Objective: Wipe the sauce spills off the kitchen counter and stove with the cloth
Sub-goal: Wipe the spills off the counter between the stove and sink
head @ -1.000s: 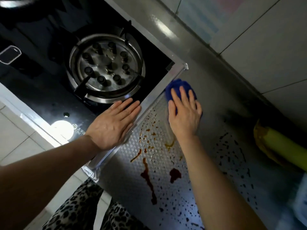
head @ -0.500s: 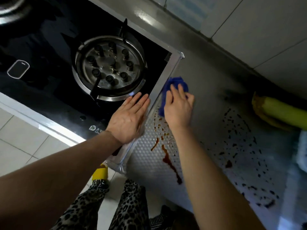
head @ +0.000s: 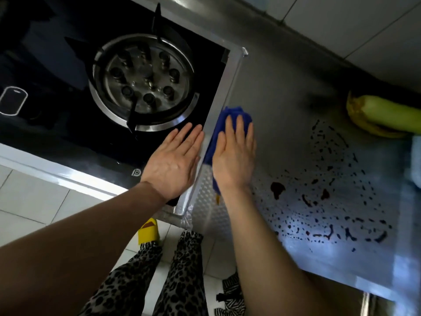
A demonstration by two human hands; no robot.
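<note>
Left palm bracing on the stove, right palm mopping sauce beside it.

The left hand [head: 172,164] lies flat, fingers spread and gripping nothing, on the black glass gas stove [head: 75,124] — looks like a steadying prop. Just right of the stove's metal edge strip, the right hand [head: 234,157] presses the crumpled blue cloth [head: 219,126] onto the dimpled steel counter [head: 284,110], fingers extended — cloth's long axis runs along that edge, pointing towards the back wall. Dark sauce splatter [head: 330,201] further right looks unwiped.

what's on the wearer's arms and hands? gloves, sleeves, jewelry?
Nothing worn: left hand and right hand are bare, no gloves, no rings or watch visible. Both forearms are bare up to the frame edge, no sleeves in view. Below them, leopard-print trousers and a yellow slipper.
</note>
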